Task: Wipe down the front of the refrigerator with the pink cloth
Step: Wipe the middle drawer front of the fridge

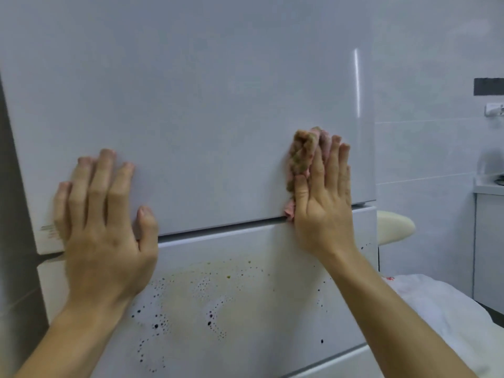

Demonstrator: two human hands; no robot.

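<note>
Cloth work looks roughly half done. The pink cloth [301, 156], bunched and soiled brownish-green on its exposed side, is pressed against the refrigerator [204, 105] near the lower right corner of the upper door [245, 64]. The right hand [321, 203] lies flat over it, fingers straight and together, pinning it to the surface rather than curling round it. A pink end of the cloth shows beside the thumb, down at the seam [223, 227] between the two panels.

The upper door reads as clean and glossy across most of what is visible. The exception is a few brownish streaks [49, 230] at its lower left corner, partly hidden by the left hand [106, 230]. That hand is spread open and flat on the door, holding nothing, with its thumb at the seam, probably bracing.

The lower panel [272, 317] is plainly not done. A wide yellowish smear [218, 282] covers its middle, and dark specks [161, 323] are scattered over it, out to its right edge. Judging by this, what is left is the lower panel, the streaked corner and the seam, and the dirty cloth may need refolding first.

To the right are a tiled wall [436, 77], a cream rounded object [395, 226] and white fabric [436, 301].
</note>
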